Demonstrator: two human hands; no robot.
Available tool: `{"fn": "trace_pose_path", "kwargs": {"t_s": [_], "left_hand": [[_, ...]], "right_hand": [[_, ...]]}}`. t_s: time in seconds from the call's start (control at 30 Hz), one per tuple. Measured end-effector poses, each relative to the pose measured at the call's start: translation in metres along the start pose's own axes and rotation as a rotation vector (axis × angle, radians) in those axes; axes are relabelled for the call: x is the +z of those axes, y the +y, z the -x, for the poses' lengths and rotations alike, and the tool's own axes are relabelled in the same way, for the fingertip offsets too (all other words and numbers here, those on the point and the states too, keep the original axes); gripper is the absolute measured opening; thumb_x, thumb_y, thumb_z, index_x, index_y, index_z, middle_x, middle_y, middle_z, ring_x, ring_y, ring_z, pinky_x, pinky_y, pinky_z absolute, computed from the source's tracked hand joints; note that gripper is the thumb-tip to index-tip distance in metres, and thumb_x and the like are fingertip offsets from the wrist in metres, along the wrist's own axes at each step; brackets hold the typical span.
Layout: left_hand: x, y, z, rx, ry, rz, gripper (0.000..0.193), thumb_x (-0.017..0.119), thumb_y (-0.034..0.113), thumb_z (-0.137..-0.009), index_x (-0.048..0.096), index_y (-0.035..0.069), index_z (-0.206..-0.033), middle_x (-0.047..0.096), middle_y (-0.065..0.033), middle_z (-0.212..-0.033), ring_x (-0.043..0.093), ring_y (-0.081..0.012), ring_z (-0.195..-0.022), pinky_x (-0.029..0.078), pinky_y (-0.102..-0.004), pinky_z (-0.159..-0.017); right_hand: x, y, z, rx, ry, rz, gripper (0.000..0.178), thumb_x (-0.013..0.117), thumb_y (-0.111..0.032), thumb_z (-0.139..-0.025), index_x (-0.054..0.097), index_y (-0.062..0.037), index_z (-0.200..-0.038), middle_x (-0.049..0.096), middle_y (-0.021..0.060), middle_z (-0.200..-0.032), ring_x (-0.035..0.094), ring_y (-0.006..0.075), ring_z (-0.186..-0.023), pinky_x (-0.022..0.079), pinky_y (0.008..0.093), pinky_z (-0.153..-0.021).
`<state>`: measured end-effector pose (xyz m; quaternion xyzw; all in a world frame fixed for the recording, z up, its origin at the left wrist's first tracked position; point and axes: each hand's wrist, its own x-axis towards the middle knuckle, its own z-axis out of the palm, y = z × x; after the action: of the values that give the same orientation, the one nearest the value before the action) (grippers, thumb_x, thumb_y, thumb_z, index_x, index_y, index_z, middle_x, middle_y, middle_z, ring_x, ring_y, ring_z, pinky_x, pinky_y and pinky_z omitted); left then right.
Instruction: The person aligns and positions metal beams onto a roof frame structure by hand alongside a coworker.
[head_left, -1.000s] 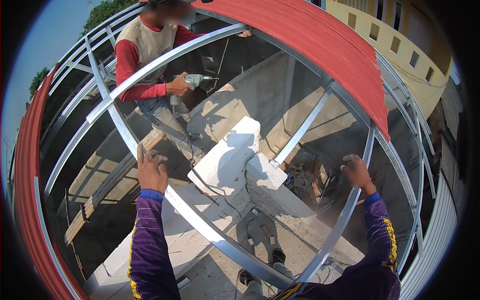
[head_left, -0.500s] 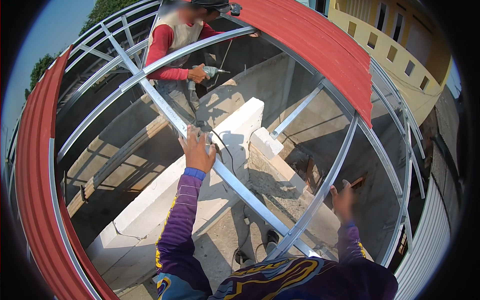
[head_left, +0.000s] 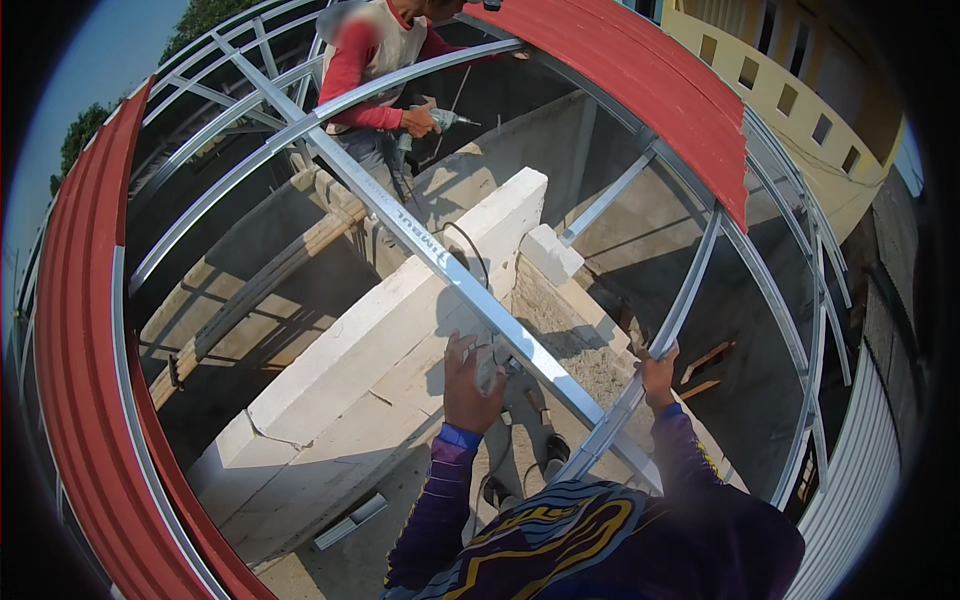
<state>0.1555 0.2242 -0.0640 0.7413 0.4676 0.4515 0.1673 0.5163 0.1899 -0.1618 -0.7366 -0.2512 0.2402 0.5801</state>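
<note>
A frame of grey steel rails (head_left: 470,290) spans above a white block wall (head_left: 400,320); red corrugated roof sheets (head_left: 640,80) lie directly on the frame

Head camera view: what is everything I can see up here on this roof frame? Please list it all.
Long grey steel roof rail: one, silver-grey, running diagonally from upper left down to the hands.
Other grey steel frame bars: several, silver-grey, crossing all around.
Red corrugated metal roof sheets: two areas, left edge and upper right.
White block wall top: one, white, below the frame, centre.
Yellow building: one, upper right.
Co-worker in red sleeves: one, top centre, holding a grey power drill.
Left hand: on the long rail, purple sleeve.
Right hand: gripping a frame bar on the right.
</note>
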Motion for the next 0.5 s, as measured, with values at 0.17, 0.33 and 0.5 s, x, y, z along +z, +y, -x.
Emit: {"fn": "trace_pose_path", "kwargs": {"t_s": [0.17, 0.33, 0.5], "left_hand": [[0.013, 0.012, 0.036, -0.045, -0.026, 0.093, 0.035, 0.068, 0.011, -0.079, 0.061, 0.005, -0.113, 0.050, -0.0167, -0.126, 0.039, -0.0428, -0.131, 0.034, -0.0513, -0.108], [0.024, 0.023, 0.053, -0.062, -0.117, 0.168, 0.035, 0.066, 0.016, -0.082, 0.061, 0.005, -0.115, 0.050, -0.0180, -0.127, 0.040, -0.0431, -0.129, 0.033, -0.0501, -0.108], [0.021, 0.027, 0.057, -0.040, -0.161, 0.175, 0.035, 0.066, 0.016, -0.082, 0.061, 0.003, -0.114, 0.049, -0.0176, -0.128, 0.041, -0.0414, -0.128, 0.034, -0.0485, -0.108]], "right_hand": [[0.003, -0.009, 0.003, -0.002, 0.030, 0.019, 0.073, 0.068, -0.005, -0.079, 0.026, -0.0079, -0.139, 0.058, 0.0170, -0.102, 0.064, 0.0238, -0.076, 0.055, 0.0355, -0.063], [0.003, -0.012, 0.004, 0.010, 0.029, -0.013, 0.070, 0.067, -0.004, -0.079, 0.027, -0.0079, -0.137, 0.057, 0.0173, -0.105, 0.064, 0.0243, -0.076, 0.055, 0.0355, -0.062], [0.000, -0.019, 0.005, 0.012, 0.028, -0.026, 0.067, 0.066, -0.005, -0.079, 0.029, -0.0069, -0.135, 0.057, 0.0148, -0.103, 0.062, 0.0233, -0.074, 0.053, 0.0358, -0.063]]}}
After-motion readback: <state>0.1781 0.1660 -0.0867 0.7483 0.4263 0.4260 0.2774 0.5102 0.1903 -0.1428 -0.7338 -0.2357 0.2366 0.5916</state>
